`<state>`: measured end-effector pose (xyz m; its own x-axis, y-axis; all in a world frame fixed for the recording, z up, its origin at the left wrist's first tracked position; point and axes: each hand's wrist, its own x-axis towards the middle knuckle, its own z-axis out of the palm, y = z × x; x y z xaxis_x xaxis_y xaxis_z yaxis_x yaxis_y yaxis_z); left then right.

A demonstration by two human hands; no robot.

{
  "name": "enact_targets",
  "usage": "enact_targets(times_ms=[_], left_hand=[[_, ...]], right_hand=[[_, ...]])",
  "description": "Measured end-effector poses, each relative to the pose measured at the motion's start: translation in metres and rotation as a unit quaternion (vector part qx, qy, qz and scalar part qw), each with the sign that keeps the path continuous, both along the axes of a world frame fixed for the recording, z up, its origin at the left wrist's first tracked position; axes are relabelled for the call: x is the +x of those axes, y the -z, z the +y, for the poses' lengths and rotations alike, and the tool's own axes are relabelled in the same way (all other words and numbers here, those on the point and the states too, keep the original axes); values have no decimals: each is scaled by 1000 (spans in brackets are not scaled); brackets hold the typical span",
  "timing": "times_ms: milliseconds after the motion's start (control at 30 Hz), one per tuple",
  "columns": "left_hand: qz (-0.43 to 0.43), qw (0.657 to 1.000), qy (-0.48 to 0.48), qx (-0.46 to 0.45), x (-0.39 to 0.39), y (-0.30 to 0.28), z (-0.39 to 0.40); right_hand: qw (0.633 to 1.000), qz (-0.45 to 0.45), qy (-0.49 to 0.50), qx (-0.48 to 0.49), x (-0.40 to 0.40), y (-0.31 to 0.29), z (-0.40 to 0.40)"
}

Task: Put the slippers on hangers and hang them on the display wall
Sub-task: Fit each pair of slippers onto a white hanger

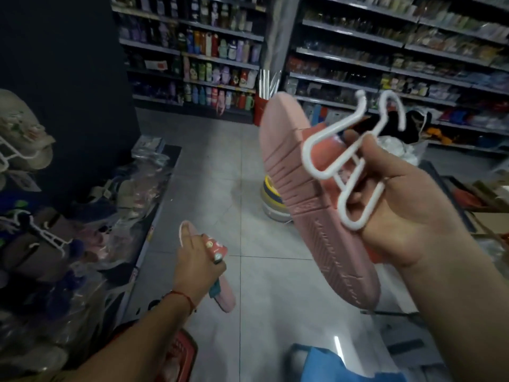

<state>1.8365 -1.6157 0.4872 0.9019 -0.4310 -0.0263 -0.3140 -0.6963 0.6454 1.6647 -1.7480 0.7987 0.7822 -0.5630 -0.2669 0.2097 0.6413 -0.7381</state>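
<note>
Pink slipper (316, 205) and white hanger (344, 161) clasped in right grip (399, 210); left grip (198, 260) clutches its mate (220, 288).

I see my right hand (396, 213) gripping a pink slipper (311, 205), sole up, together with a white hanger (349, 161); my left hand (198, 260) holds the other slipper (220, 288) low over the floor (220, 175).

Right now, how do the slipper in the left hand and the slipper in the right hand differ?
The right-hand slipper is held high with its ribbed sole facing the camera; the left-hand slipper hangs low, showing its strap with small decorations. The right hand also holds a white hanger against its slipper; the left hand holds no hanger. Both are pink, apparently a pair.
</note>
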Motion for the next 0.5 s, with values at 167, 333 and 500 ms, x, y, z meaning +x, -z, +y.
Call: enact_targets(times_ms=[167,333,500], left_hand=[[-83,993,60,-63,35,-60,32],[-184,977,86,-62,43,-140,52],[-216,966,104,-101,41,-203,63]], right_hand=[[997,-22,76,-3,-16,24,-24],[996,-30,76,24,-14,55,-24],[995,17,74,64,-1,68,-8]])
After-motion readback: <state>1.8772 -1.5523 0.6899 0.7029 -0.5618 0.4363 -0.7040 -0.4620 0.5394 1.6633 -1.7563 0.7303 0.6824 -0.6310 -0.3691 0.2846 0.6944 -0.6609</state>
